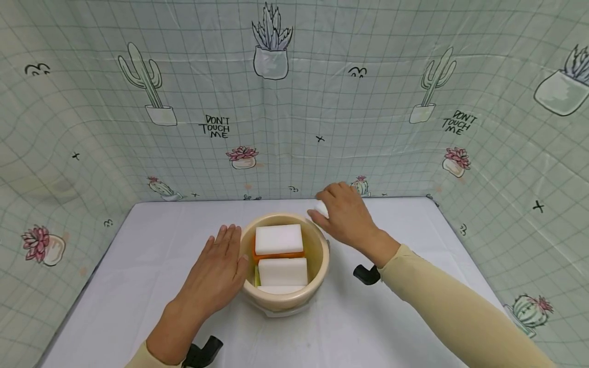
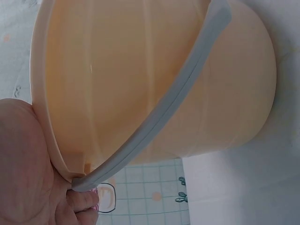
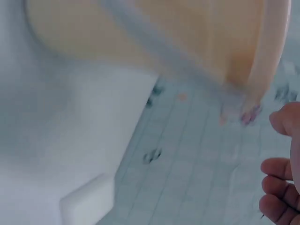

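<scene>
A cream bucket [image 1: 320, 276] with a grey handle [image 2: 154, 119] stands upright on the table. Inside it lie white sponge-like blocks [image 1: 279, 239], with an orange piece [image 1: 280, 255] and a thin yellow-green edge [image 1: 257, 276] showing among them. My left hand [image 1: 218, 273] rests with straight fingers against the bucket's left rim. Beyond the rim on the right, my right hand [image 1: 346, 217] hovers with loosely bent fingers, and the right wrist view shows nothing between them. Below that hand a white block [image 3: 89, 201] lies on the table, mostly hidden by the hand in the head view.
A white cloth [image 1: 386, 317] covers the table. Behind it and along both sides hangs a green checked curtain [image 1: 294, 117] printed with cacti. Black camera mounts [image 1: 366, 274] sit at both wrists.
</scene>
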The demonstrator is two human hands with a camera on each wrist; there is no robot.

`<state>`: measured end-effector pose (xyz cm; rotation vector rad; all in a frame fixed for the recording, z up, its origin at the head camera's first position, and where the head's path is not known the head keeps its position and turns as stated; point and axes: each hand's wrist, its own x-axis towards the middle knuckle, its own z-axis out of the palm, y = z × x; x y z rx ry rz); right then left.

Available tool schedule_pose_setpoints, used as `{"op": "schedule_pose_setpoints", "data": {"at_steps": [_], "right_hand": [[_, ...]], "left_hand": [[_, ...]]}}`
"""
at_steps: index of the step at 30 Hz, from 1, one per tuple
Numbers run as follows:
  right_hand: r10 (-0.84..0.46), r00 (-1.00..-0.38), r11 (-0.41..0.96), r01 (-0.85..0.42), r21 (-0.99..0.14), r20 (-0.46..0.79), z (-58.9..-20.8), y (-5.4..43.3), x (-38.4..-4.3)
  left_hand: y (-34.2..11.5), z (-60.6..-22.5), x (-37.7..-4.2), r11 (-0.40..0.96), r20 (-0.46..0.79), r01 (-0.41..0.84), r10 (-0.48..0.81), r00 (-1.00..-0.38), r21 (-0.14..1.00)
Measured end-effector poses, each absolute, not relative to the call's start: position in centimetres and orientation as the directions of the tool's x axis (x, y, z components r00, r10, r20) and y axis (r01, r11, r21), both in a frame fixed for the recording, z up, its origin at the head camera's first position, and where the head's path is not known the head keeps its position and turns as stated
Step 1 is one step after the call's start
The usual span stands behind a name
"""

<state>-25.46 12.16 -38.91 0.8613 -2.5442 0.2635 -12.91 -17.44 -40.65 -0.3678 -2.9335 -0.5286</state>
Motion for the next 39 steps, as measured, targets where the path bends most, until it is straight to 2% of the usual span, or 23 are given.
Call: {"op": "schedule_pose_setpoints", "data": {"at_steps": [6, 9, 16, 20, 27, 33, 39], "right_hand": [[-0.383, -0.854, 0.903, -0.426, -0.052, 0.351, -41.1, 15.6, -28.7], [-0.343, -0.893, 0.927, -0.371, -0.048, 0.291, -42.2, 16.6, -29.7], [-0.370, -0.900, 0.929, -0.362, 0.077, 0.229, -45.1, 17.3, -31.5], [-0.373, -0.912, 0.927, -0.359, 0.108, 0.171, -47.1, 17.2, -32.4], [-0.301, -0.952, 0.952, -0.296, 0.078, 0.060, -48.7, 16.8, -33.5], [-0.224, -0.974, 0.974, -0.224, -0.013, -0.040, -48.7, 17.1, -33.6], [-0.204, -0.977, 0.977, -0.199, -0.076, -0.064, -48.8, 17.6, -33.9]], "left_hand": [[-17.5, -40.7, -12.9, 0.907, 0.178, 0.259, 0.209, -0.962, 0.333], [-17.5, -40.7, -12.9, 0.905, 0.166, 0.255, 0.209, -0.964, 0.340], [-17.4, -40.8, -13.0, 0.906, 0.158, 0.247, 0.204, -0.966, 0.343], [-17.3, -40.9, -13.0, 0.907, 0.152, 0.240, 0.198, -0.968, 0.346], [-17.3, -40.9, -13.0, 0.907, 0.147, 0.242, 0.202, -0.968, 0.345], [-17.2, -40.7, -12.9, 0.908, 0.160, 0.250, 0.206, -0.965, 0.336], [-17.4, -40.7, -12.9, 0.912, 0.153, 0.242, 0.201, -0.967, 0.331]]}}
